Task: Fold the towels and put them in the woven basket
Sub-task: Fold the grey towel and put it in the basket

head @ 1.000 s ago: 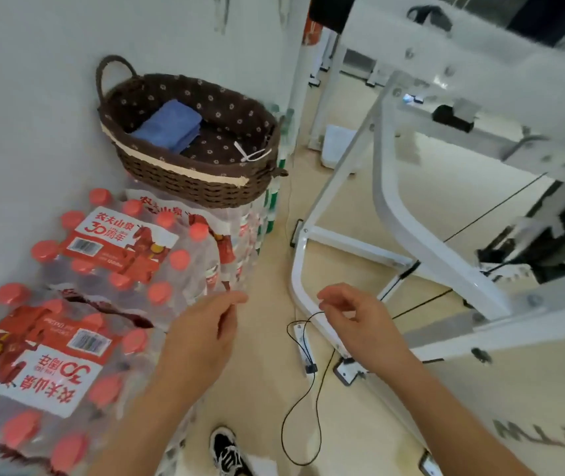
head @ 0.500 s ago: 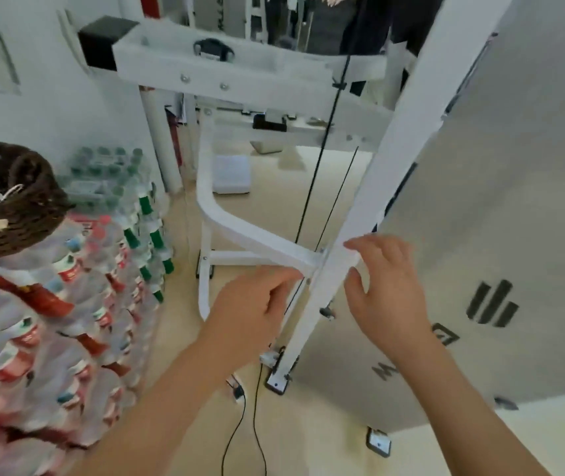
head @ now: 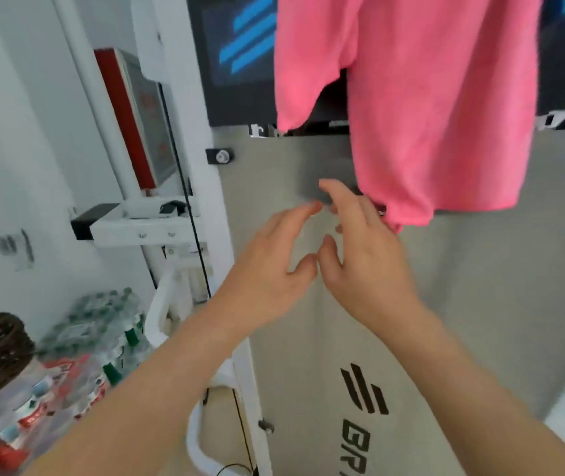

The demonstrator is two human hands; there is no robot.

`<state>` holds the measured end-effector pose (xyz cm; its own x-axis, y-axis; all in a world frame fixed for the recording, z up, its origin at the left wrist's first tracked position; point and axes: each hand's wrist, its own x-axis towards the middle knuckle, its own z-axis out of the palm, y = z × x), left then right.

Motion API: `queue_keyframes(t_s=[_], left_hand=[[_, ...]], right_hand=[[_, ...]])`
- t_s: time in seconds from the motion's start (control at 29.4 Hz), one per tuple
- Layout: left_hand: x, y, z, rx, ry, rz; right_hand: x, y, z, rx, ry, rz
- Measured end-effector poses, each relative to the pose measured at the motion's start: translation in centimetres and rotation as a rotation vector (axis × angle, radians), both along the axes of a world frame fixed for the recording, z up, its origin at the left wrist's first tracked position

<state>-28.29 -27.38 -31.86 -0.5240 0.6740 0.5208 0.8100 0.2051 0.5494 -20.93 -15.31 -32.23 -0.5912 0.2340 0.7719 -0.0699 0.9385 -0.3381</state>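
white wall (head: pixel 16 149): seen at left | white metal frame (head: pixel 217 207): stood upright, centre-left | black cable (head: pixel 185 201): run down beside it | grey panel (head: pixel 480 304): black logo printed, right | dark screen (head: pixel 240 46): blue stripes shown, far | bottled-water packs (head: pixel 95 324): stacked near left

Indoor workspace, prob. a lab or demo room: white metal rig frame (head: pixel 137 231) at 9 o'clock, grey panel (head: pixel 480 321) w/ black logo at 5, dark screen (head: pixel 243 49) w/ blue logo at 12, bulk bottled-water packs (head: pixel 78 365) at 8.
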Motion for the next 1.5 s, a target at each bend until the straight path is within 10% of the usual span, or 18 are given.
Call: queue_keyframes(t_s=[0.34, 0.54, 0.75, 1.09, 1.33, 1.5], left_hand=[[6.2, 3.5, 10.0, 0.539, -0.743, -0.176], [8.7, 5.6, 13.3, 0.389, 0.098, 0.117], [12.2, 10.9, 17.4, 0.395, 0.458, 0.154], [15.7, 17.1, 26.8, 0.593, -0.106, 0.353], [17.0, 18.3, 33.0, 0.802, -0.061, 0.27], [17.6, 18.8, 36.3, 0.866, -0.034, 0.136]], right_hand=[[10.0, 2.9, 6.5, -0.372, 0.02, 0.389], [11.5, 5.3, 17.2, 0.268, 0.536, -0.29], [14.1, 11.1, 22.0, 0.226, 0.308, -0.645], [17.7, 16.9, 29.6, 0.158, 0.241, 0.279], [15.6, 20.2, 35.3, 0.373, -0.17, 0.316], [12.7, 21.1, 38.0, 0.124, -0.11, 0.594]])
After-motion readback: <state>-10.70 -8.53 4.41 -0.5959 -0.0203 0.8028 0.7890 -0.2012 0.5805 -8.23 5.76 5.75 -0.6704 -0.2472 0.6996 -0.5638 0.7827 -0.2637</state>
